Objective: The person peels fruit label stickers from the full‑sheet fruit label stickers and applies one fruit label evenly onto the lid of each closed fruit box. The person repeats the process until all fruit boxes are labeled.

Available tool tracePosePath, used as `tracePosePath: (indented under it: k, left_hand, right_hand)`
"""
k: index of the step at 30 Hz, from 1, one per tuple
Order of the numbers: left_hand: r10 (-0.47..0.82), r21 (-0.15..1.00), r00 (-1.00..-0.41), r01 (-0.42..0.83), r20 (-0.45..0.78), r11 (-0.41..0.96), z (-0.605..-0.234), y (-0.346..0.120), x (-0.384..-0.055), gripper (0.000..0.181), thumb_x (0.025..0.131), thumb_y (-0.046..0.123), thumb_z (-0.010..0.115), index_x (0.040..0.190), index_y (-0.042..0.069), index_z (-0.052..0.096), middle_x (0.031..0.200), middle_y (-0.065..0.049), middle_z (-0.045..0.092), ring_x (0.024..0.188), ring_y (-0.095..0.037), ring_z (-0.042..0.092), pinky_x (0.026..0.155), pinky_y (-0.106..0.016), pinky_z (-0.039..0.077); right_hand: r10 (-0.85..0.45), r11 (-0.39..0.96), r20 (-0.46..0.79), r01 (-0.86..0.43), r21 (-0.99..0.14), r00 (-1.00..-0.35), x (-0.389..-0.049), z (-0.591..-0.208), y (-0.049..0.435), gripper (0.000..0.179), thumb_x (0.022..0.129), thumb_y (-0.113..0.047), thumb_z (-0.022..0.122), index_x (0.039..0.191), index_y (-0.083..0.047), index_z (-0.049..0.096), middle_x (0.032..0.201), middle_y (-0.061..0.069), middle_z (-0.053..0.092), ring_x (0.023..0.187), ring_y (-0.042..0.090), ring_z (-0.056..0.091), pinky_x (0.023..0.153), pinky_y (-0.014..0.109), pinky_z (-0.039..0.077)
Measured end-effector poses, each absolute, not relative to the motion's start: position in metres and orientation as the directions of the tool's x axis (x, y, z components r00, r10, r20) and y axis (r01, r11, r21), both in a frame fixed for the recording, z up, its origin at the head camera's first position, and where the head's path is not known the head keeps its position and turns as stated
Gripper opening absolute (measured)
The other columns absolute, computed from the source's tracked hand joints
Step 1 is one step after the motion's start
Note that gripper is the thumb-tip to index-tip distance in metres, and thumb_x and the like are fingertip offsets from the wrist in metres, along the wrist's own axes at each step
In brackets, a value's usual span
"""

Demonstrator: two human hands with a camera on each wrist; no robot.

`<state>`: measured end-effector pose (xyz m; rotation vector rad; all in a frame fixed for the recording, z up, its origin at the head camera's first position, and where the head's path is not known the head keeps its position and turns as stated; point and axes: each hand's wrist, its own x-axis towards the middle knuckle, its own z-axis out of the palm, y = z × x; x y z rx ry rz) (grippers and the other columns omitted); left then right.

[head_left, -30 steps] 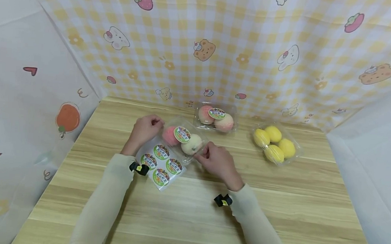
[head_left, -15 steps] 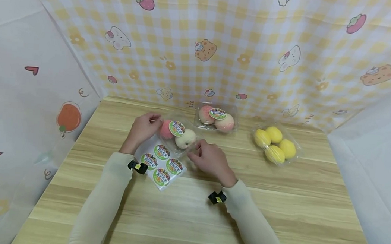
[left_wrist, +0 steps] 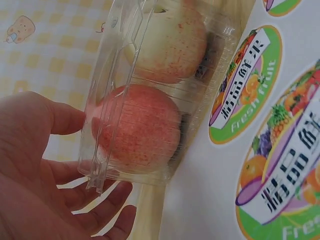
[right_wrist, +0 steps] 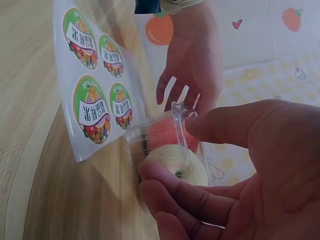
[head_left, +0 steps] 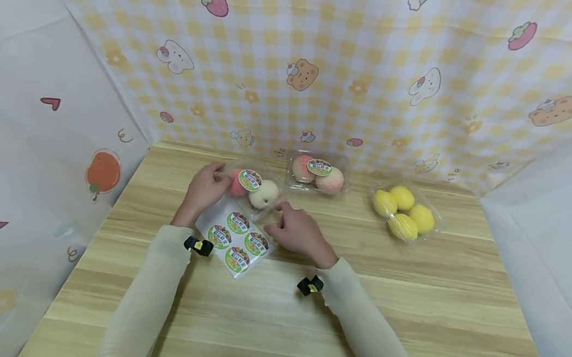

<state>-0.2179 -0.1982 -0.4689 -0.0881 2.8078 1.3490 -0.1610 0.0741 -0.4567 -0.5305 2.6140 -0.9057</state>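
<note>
A clear plastic clamshell box [head_left: 269, 176] stands at the table's back left, turned at a slant. Inside are a pink peach [left_wrist: 140, 132] and a pale peach [head_left: 264, 194], with a round fruit sticker [head_left: 250, 180] on the lid. My left hand [head_left: 205, 187] grips the box's left end, thumb along the upper edge and fingers lower down at the end wall. At the opposite end my right hand [head_left: 296, 229] holds the box, its thumb at the lid's edge. Just in front lies a white sticker sheet [head_left: 213, 213] with several round stickers, partly beneath my left wrist.
A second clamshell box [head_left: 344, 165] with two peaches and a sticker on its lid stands behind, to the right. Farther right sits a clear box [head_left: 438, 223] of several lemons, with no sticker visible. A checked cloth [head_left: 329, 110] hangs along the table's back edge.
Both hands have shifted the peach box to the left and slightly back, away from the right side of the sticker sheet. The other two boxes and the sheet stay put.
</note>
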Motion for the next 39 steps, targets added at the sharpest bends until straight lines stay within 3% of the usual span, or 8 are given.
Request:
tracePosePath:
  k: [13,21,25,29,34,36,39]
  left_hand:
    - [-0.082,0.764,-0.996,-0.088,-0.046,0.639,-0.471,-0.208,-0.207,0.072,0.111,0.034,0.057,0.167,-0.006,0.037,0.164,-0.032,0.044,0.145,-0.050,0.050,0.116,-0.064,0.044]
    - [-0.110,0.759,-0.993,-0.100,-0.038,0.643,-0.471,-0.209,-0.190,0.073,0.110,0.035,0.058,0.166,-0.008,0.036,0.163,-0.033,0.043,0.146,-0.051,0.048,0.117,-0.065,0.042]
    - [-0.115,0.760,-0.993,-0.103,-0.038,0.642,-0.470,-0.208,-0.184,0.072,0.111,0.034,0.057,0.165,-0.009,0.037,0.160,-0.035,0.045,0.143,-0.051,0.052,0.115,-0.064,0.046]
    - [-0.117,0.770,-0.992,-0.106,-0.041,0.630,-0.469,-0.208,-0.179,0.072,0.111,0.034,0.058,0.165,-0.009,0.038,0.160,-0.034,0.046,0.142,-0.052,0.054,0.114,-0.064,0.047]
    - [-0.127,0.787,-0.991,-0.115,-0.047,0.606,-0.469,-0.207,-0.172,0.066,0.110,0.030,0.060,0.163,-0.007,0.044,0.157,-0.030,0.052,0.139,-0.047,0.057,0.112,-0.062,0.050]
    - [-0.133,0.793,-0.990,-0.125,-0.056,0.596,-0.469,-0.206,-0.169,0.065,0.110,0.030,0.060,0.162,-0.006,0.046,0.155,-0.028,0.054,0.139,-0.046,0.058,0.111,-0.061,0.050]
    - [-0.135,0.794,-0.989,-0.134,-0.066,0.593,-0.468,-0.205,-0.166,0.065,0.111,0.032,0.061,0.162,-0.005,0.047,0.153,-0.027,0.058,0.137,-0.045,0.060,0.110,-0.061,0.051]
  right_hand:
    - [-0.463,0.664,-0.186,-0.200,-0.721,-0.866,-0.180,-0.466,0.065,0.079,0.105,-0.035,0.074,0.167,-0.003,0.038,0.078,0.003,0.066,0.065,0.016,0.061,0.057,0.031,0.049]
    - [-0.356,0.723,-0.183,-0.146,-0.675,-0.916,-0.195,-0.470,0.059,0.080,0.108,-0.043,0.069,0.169,-0.004,0.036,0.084,0.002,0.070,0.070,0.019,0.067,0.067,0.037,0.055]
    - [-0.293,0.761,-0.142,-0.140,-0.634,-0.946,-0.198,-0.470,0.056,0.067,0.108,-0.043,0.069,0.159,-0.003,0.051,0.089,0.002,0.071,0.075,0.020,0.067,0.070,0.040,0.055]
    - [-0.219,0.789,-0.041,-0.153,-0.595,-0.975,-0.200,-0.473,0.054,0.044,0.108,-0.041,0.069,0.133,-0.005,0.069,0.089,0.003,0.072,0.076,0.021,0.066,0.069,0.041,0.055]
    - [-0.156,0.791,0.094,-0.181,-0.585,-0.983,-0.202,-0.480,0.053,0.024,0.107,-0.034,0.071,0.102,-0.010,0.072,0.077,0.001,0.067,0.069,0.021,0.062,0.062,0.038,0.050]
    - [-0.153,0.775,0.112,-0.190,-0.603,-0.982,-0.203,-0.482,0.053,0.021,0.107,-0.030,0.070,0.101,-0.010,0.073,0.076,0.001,0.066,0.066,0.019,0.061,0.060,0.036,0.048]
    - [-0.169,0.753,0.110,-0.200,-0.627,-0.979,-0.204,-0.483,0.053,0.022,0.106,-0.027,0.070,0.113,-0.008,0.075,0.077,0.000,0.069,0.065,0.017,0.061,0.060,0.034,0.048]
